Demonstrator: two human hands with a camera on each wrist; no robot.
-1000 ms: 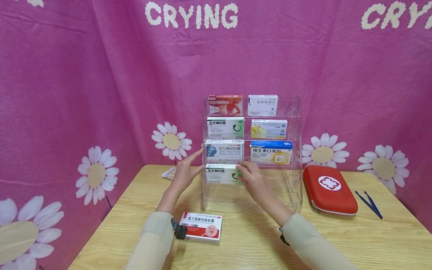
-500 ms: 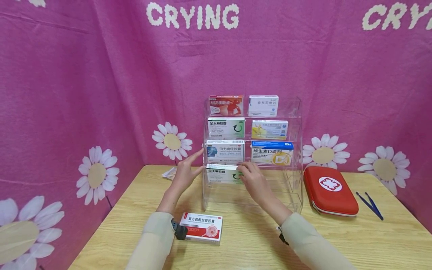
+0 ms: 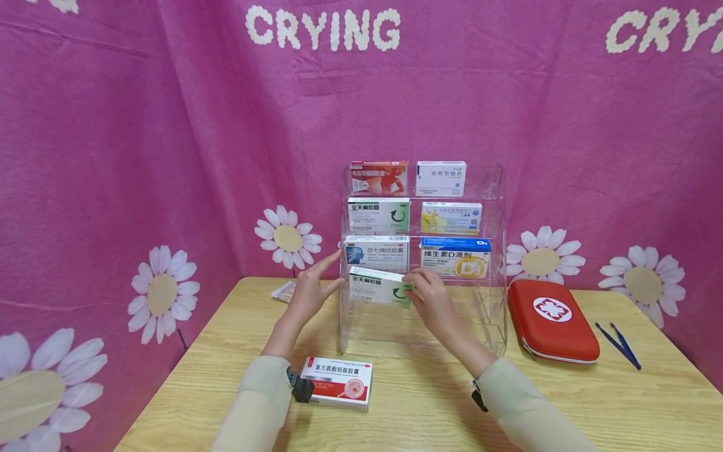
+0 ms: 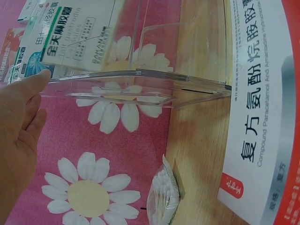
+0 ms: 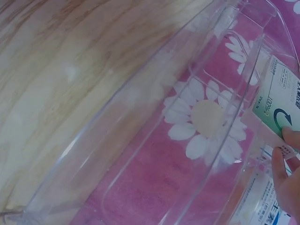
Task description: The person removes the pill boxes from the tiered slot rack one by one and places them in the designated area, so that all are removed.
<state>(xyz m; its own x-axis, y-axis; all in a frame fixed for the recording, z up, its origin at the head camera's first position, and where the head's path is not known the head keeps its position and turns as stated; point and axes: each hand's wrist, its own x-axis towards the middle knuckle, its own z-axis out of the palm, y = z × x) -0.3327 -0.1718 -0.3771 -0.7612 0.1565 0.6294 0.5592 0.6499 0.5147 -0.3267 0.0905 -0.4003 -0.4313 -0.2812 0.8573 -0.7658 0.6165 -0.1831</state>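
My right hand [image 3: 433, 300] pinches the right end of a white-and-green medicine box [image 3: 373, 287] at the fourth row of a clear acrylic display rack [image 4: 140, 73]. The box tilts, its left end higher, and overlaps the lower part of the box with a blue head picture [image 3: 377, 253] behind it. In the right wrist view, thumb and fingers grip the box's end [image 5: 272, 105]. My left hand [image 3: 309, 290] touches the rack's left side with fingers extended, holding nothing. A red-and-white medicine box [image 3: 339, 382] lies on the table beside my left wrist.
Upper rack rows hold a red box [image 3: 378, 179], a white box [image 3: 441, 179], another green-and-white box [image 3: 378, 215], a yellow-and-white box [image 3: 452, 218] and a vitamin D box [image 3: 455, 258]. Right of the rack lie a red case [image 3: 553, 320] and blue tweezers [image 3: 621, 345]. A cotton swab pack [image 4: 163, 194] lies left.
My right hand has lifted the white-and-green box slightly up and to the right, and the box now tilts. The left hand stays at the rack's side.
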